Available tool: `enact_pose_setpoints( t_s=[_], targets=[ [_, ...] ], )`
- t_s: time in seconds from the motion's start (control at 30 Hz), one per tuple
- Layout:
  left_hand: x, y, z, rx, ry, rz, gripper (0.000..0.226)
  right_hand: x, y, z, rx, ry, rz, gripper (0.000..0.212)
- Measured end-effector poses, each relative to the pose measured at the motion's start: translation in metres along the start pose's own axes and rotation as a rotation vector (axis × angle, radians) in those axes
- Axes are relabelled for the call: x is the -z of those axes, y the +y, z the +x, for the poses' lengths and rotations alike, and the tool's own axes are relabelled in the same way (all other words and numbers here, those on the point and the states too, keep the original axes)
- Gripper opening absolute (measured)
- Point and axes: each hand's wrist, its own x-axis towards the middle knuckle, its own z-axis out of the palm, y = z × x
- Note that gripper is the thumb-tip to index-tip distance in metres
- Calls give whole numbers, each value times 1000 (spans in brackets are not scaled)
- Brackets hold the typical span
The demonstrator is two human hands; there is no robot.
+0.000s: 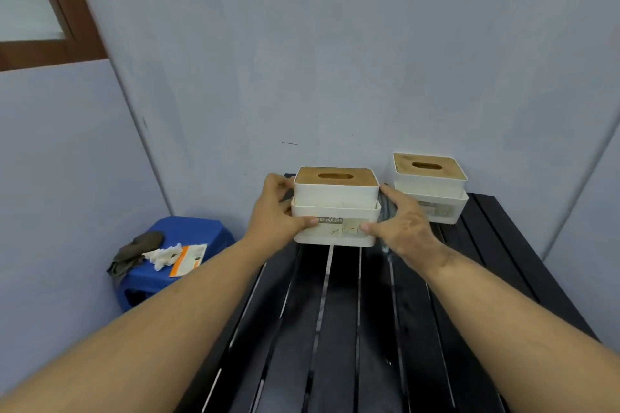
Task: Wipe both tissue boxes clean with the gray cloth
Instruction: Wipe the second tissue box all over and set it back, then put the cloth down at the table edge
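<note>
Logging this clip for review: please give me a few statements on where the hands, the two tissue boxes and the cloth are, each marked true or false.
1. Both hands hold the near tissue box by its sides. True: the left hand and the right hand grip it.
2. The gray cloth is in the right hand. False: it lies on the blue stool, and no hand touches it.
3. The far tissue box stands on the black table near the wall. True.
4. The far tissue box has no lid. False: a wooden lid with an oval slot covers it.
5. A white crumpled tissue lies on the stool beside the cloth. True.
</note>
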Motion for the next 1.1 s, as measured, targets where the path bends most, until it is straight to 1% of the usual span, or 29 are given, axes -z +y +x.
enact_pose_setpoints(
  t_s=[0.07, 0.17, 0.23, 0.3, 0.4, 0.67, 0.9, 1.1],
  targets=[
    [-3, -16, 22, 29, -5, -56, 77, -15, 15, 21, -2, 35, -13, 90],
    [-8, -42, 52, 32, 0, -127, 82, -33, 32, 43, 45, 80, -52, 87],
    [-10, -57, 71, 30, 8, -160, 83, -43, 43, 56, 48, 113, -54, 89],
    [-12, -67, 86, 24, 7, -173, 85, -51, 51, 68, 48, 135, -45, 91],
    [-16, -83, 105, 11, -1, -164, 89, -60, 61, 87, 34, 148, -100, 90],
    [-24, -109, 131, -4, 4, -35, 85, -67, 76, 115, 16, 161, -219, 92],
    [-30, -106, 141, -14, -6, 207, 83, -74, 82, 137, -17, 162, -253, 88],
    [-27, -101, 138, 26, -31, 285, 81, -73, 76, 131, -67, 183, -237, 85]
  ],
)
